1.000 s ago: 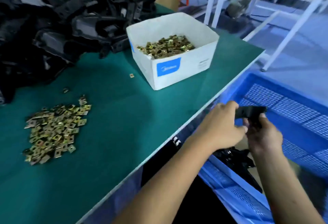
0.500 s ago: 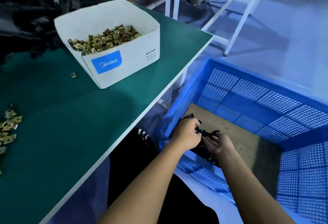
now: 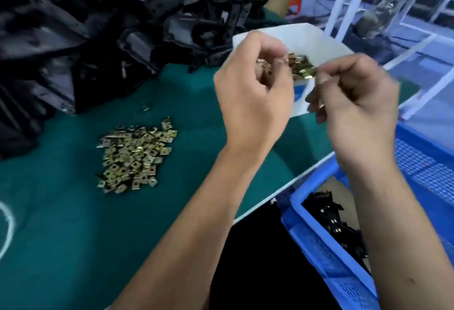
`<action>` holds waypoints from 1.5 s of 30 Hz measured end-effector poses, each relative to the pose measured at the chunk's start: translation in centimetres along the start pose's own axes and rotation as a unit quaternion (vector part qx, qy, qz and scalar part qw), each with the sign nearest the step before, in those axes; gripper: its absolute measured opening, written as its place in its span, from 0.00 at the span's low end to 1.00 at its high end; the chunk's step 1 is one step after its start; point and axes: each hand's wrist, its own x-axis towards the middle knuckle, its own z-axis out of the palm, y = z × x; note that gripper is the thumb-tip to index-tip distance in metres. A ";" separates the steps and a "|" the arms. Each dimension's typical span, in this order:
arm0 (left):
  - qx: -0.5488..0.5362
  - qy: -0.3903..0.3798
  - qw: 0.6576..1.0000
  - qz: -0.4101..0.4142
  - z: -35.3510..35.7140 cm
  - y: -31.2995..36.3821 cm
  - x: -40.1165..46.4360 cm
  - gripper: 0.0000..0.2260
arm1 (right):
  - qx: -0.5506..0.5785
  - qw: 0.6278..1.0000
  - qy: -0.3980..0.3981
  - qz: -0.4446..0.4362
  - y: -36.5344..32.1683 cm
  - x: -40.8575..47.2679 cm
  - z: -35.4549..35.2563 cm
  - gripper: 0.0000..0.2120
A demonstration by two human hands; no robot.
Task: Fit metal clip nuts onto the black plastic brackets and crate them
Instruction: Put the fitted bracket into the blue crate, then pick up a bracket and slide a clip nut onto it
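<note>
While both hands are raised over the white box (image 3: 319,39), the left hand (image 3: 250,98) and right hand (image 3: 356,108) are curled; whether clip nuts (image 3: 301,66) are pinched cannot be told.

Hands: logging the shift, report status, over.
Left hand and right hand raised in front of the white box of clip nuts, fingers curled; grip blurred. Finished brackets in blue crate. Nothing blocking.

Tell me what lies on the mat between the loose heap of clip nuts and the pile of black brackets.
In the head view, one stray clip nut lies on the green mat between the loose heap and the bracket pile; otherwise bare mat.
</note>
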 end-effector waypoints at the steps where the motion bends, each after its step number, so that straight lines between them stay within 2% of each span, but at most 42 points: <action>1: 0.035 0.025 0.999 0.007 -2.3 -0.7 0.6 0.04 | -0.013 0.998 -0.060 -0.009 -0.5 0.0 2.5 0.05; 4: 0.159 0.089 0.983 0.008 -9.9 -3.2 2.0 0.05 | -0.116 0.959 -0.260 -0.005 -0.7 -0.4 10.1 0.02; 6: 0.257 0.133 0.957 -0.005 -16.0 -5.3 2.5 0.06 | -0.228 0.903 -0.362 -0.021 -0.6 -1.0 15.1 0.08; 9: 0.415 0.216 0.883 -0.034 -24.5 -7.9 2.2 0.08 | -0.372 0.811 -0.447 -0.063 -0.8 -2.5 21.1 0.28; 10: 0.461 0.240 0.853 -0.050 -27.1 -8.6 2.2 0.10 | -0.401 0.782 -0.470 -0.086 -1.0 -3.0 22.9 0.32; 12: 0.531 0.267 0.800 -0.080 -30.7 -9.4 2.3 0.14 | -0.427 0.742 -0.498 -0.138 -0.9 -3.6 25.4 0.32; 14: 0.566 0.249 0.775 -0.131 -33.1 -10.0 2.5 0.21 | -0.378 0.738 -0.534 -0.162 -0.8 -3.9 27.1 0.24; 16: 0.553 0.208 0.782 -0.196 -34.0 -10.7 2.6 0.25 | -0.318 0.750 -0.550 -0.183 -0.5 -4.1 27.9 0.13; 18: 0.522 0.197 0.800 -0.221 -34.1 -11.1 2.6 0.25 | -0.297 0.766 -0.535 -0.196 0.1 -4.2 28.1 0.08; 22: 0.423 0.299 0.830 -0.206 -33.6 -11.0 2.9 0.19 | -0.186 0.841 -0.488 -0.140 0.9 -4.3 27.8 0.05; 24: 0.373 0.360 0.833 -0.191 -33.6 -10.7 3.0 0.18 | -0.136 0.873 -0.454 -0.118 0.9 -4.2 27.9 0.06; 26: 0.362 0.381 0.833 -0.171 -33.4 -10.4 3.0 0.18 | -0.085 0.892 -0.441 -0.061 0.8 -4.4 28.1 0.08; 30: 0.323 0.426 0.841 -0.085 -33.1 -9.5 3.4 0.17 | 0.027 0.897 -0.432 0.088 0.6 -4.6 28.3 0.12; 33: 0.305 0.477 0.824 0.015 -33.1 -8.9 3.4 0.13 | 0.079 0.888 -0.427 0.150 0.5 -4.5 28.2 0.11; 34: 0.293 0.476 0.828 0.039 -33.0 -8.9 3.3 0.12 | 0.094 0.883 -0.429 0.164 0.6 -4.4 28.2 0.10; 35: 0.270 0.460 0.844 0.055 -32.9 -8.8 3.2 0.10 | 0.110 0.879 -0.429 0.177 0.7 -4.3 28.1 0.09; 37: 0.218 0.382 0.896 0.062 -32.7 -8.6 2.9 0.05 | 0.142 0.871 -0.424 0.203 0.8 -4.2 28.0 0.09; 38: 0.191 0.327 0.924 0.046 -32.5 -8.5 2.9 0.03 | 0.156 0.868 -0.420 0.216 0.8 -4.1 28.0 0.09; 40: 0.113 0.205 0.971 -0.054 -32.4 -8.0 3.1 0.04 | 0.175 0.862 -0.413 0.236 0.9 -4.0 27.9 0.09; 41: 0.070 0.147 0.979 -0.124 -32.3 -7.8 3.1 0.05 | 0.182 0.861 -0.408 0.242 0.9 -3.9 27.8 0.09; 43: 0.025 0.068 0.970 -0.231 -32.4 -7.6 3.1 0.07 | 0.202 0.861 -0.392 0.252 1.0 -3.6 27.7 0.07; 45: 0.012 0.034 0.961 -0.274 -32.9 -7.8 3.0 0.10 | 0.229 0.858 -0.379 0.260 1.1 -3.4 27.7 0.05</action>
